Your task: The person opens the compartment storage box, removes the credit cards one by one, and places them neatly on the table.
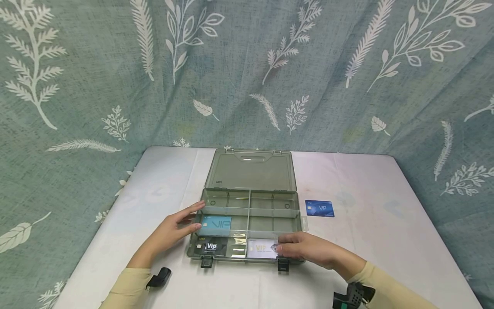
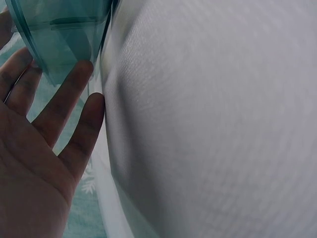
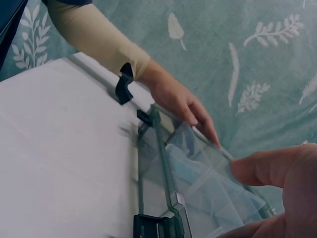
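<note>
A clear compartment box (image 1: 251,214) lies open on a white counter (image 1: 386,240). The left hand (image 1: 173,229) rests flat against its left wall; the right hand (image 1: 305,249) pinches a white card (image 1: 260,249) (front-right compartment). A blue card (image 1: 319,208) lies outside.

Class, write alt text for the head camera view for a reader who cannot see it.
Two hands work at an open clear compartment box on a white table: the left hand rests flat against its side, the right hand pinches a white card in a front compartment. A blue card lies outside.
</note>
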`<state>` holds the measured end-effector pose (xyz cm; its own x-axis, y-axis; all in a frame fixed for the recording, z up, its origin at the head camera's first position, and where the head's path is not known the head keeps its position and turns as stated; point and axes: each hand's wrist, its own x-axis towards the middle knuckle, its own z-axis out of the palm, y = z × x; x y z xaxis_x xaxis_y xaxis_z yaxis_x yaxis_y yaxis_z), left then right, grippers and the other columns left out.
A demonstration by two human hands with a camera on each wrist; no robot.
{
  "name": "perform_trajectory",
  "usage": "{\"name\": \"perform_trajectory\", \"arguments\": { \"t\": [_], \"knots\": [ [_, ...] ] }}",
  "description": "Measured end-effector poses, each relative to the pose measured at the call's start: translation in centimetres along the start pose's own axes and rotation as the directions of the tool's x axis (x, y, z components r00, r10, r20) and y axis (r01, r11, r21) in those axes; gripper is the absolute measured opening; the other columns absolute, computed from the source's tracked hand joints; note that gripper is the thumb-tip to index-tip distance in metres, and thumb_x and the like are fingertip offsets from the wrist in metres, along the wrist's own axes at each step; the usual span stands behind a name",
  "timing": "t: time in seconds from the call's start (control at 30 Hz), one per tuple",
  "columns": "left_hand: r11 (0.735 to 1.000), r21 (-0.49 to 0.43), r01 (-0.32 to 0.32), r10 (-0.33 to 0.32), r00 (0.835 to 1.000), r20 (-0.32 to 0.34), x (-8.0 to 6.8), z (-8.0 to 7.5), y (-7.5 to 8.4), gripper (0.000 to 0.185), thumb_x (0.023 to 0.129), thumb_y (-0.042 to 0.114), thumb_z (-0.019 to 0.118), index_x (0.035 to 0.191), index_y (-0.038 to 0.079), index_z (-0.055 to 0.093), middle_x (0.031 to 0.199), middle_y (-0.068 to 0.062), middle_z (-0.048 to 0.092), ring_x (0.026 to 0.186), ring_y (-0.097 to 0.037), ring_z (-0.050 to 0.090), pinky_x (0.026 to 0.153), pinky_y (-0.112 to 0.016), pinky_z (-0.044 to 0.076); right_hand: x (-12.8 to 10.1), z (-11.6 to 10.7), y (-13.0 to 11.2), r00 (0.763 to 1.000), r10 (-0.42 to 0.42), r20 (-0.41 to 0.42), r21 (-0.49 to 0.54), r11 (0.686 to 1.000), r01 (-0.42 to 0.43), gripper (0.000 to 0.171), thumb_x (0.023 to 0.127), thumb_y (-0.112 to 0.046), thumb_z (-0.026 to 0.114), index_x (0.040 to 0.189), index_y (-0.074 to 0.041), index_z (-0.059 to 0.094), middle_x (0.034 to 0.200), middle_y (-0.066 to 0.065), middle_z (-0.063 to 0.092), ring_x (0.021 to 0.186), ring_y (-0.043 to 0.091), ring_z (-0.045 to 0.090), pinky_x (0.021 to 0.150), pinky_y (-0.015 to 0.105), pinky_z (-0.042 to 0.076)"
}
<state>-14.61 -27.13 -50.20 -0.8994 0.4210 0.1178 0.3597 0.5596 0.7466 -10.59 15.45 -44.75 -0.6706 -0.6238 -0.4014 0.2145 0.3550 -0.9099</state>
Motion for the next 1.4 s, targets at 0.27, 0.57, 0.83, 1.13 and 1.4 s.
{"name": "perform_trajectory", "arguments": {
  "t": [0.27, 0.57, 0.83, 1.13, 1.4],
  "knots": [
    [1.0, -0.002, -0.01, 0.01, 1.0, -0.001, 0.0, 0.0, -0.1, 0.059, 0.099, 0.024, 0.07, 0.153, 0.012, 0.048, 0.161, -0.001, 0.039, 0.127, -0.036, 0.06, 0.106, -0.054, 0.049, -0.3, -0.2, 0.2, 0.999, -0.025, 0.022, 0.111, 0.994, 0.023, 0.072, 0.104, -0.027, 0.058, 0.147, 0.024, 0.029, 0.149, 0.037, 0.041, 0.136, 0.039, 0.049, 0.114, 0.052, 0.042],
    [1.0, -0.014, -0.006, 0.006, 1.0, -0.002, 0.0, 0.0, -0.1, 0.059, 0.099, 0.024, 0.069, 0.154, 0.016, 0.047, 0.162, -0.002, 0.039, 0.127, -0.036, 0.059, 0.106, -0.054, 0.048, -0.6, -0.4, 0.0, 0.999, -0.044, 0.012, 0.153, 0.987, 0.042, 0.072, 0.105, -0.026, 0.058, 0.147, 0.024, 0.028, 0.15, 0.038, 0.039, 0.138, 0.037, 0.047, 0.114, 0.043, 0.043],
    [1.0, 0.0, 0.009, -0.009, 1.0, 0.001, 0.0, 0.0, 0.0, 0.06, 0.099, 0.026, 0.069, 0.153, 0.014, 0.048, 0.162, -0.001, 0.039, 0.127, -0.036, 0.059, 0.106, -0.054, 0.049, -1.1, -0.8, -0.5, 0.997, -0.074, 0.032, 0.143, 0.987, 0.068, 0.071, 0.106, -0.027, 0.057, 0.148, 0.022, 0.029, 0.15, 0.035, 0.042, 0.139, 0.04, 0.046, 0.113, 0.039, 0.045],
    [1.0, -0.012, 0.003, -0.003, 1.0, 0.003, 0.0, 0.0, -0.1, 0.06, 0.099, 0.025, 0.069, 0.154, 0.016, 0.047, 0.162, -0.001, 0.038, 0.127, -0.035, 0.059, 0.106, -0.054, 0.048, -1.3, -0.9, -1.3, 0.992, -0.114, 0.049, 0.063, 0.992, 0.11, 0.068, 0.107, -0.029, 0.054, 0.149, 0.019, 0.031, 0.15, 0.029, 0.047, 0.137, 0.039, 0.048, 0.114, 0.047, 0.044],
    [1.0, -0.011, -0.002, 0.002, 1.0, 0.002, 0.0, 0.0, -0.2, 0.06, 0.099, 0.025, 0.069, 0.153, 0.014, 0.048, 0.162, -0.001, 0.038, 0.127, -0.035, 0.059, 0.106, -0.054, 0.049, -1.4, -0.6, -1.7, 0.994, -0.104, 0.038, 0.017, 0.994, 0.103, 0.068, 0.107, -0.03, 0.054, 0.149, 0.018, 0.032, 0.149, 0.028, 0.048, 0.139, 0.039, 0.047, 0.115, 0.054, 0.04]
  ]
}}
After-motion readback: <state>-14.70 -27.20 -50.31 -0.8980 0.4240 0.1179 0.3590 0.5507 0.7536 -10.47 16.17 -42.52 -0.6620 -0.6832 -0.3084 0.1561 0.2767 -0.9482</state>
